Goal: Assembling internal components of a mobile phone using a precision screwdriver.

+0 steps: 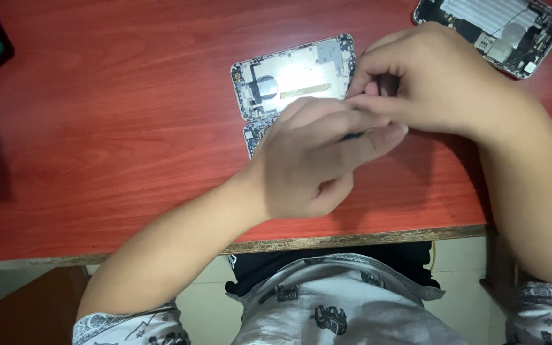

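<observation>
Both hands (314,160) (416,76) hide most of a lower opened phone (255,135).

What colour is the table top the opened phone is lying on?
Reddish-brown wood grain on the table, seen in the head view, under the opened phone.
</observation>
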